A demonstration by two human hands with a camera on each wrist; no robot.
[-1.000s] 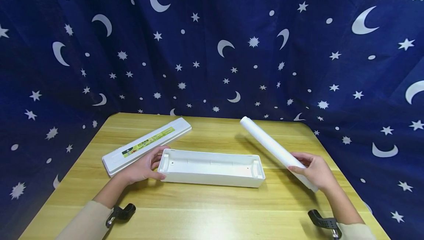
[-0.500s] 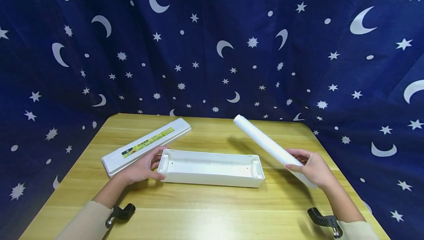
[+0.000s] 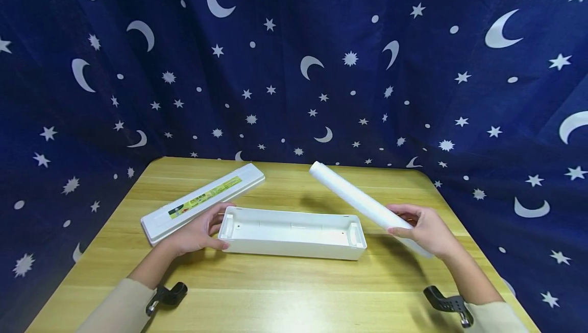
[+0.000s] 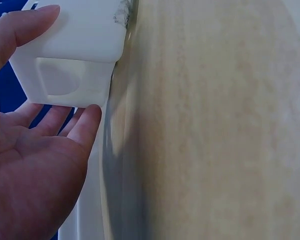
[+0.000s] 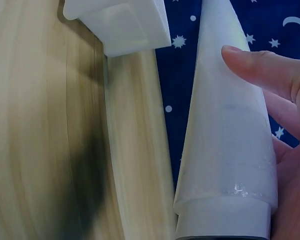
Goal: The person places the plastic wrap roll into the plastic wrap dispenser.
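Note:
A white plastic cling film box [image 3: 294, 248], long and topless, sits on the table with its inside facing up. My left hand [image 3: 199, 231] grips its left end, the thumb on the near wall and the fingers at the end and far side, as the left wrist view also shows. My right hand [image 3: 427, 228] holds a roll of cling film [image 3: 353, 195] near its lower right end, thumb on the near side. The roll slants up to the left, raised off the table, right of and behind the box. In the right wrist view, a core end [image 5: 222, 220] sticks out of the film.
A long white lid [image 3: 202, 197] with a yellow-green label lies slantwise on the wooden table [image 3: 275, 292], behind and left of the left hand. A dark blue curtain [image 3: 275, 67] with moons and stars hangs behind the table. Each wrist wears a black camera mount [image 3: 167, 296].
My right hand has carried the cling film roll left, so its far end is closer to the box and now above the box's right part. The left hand, box and lid have stayed put.

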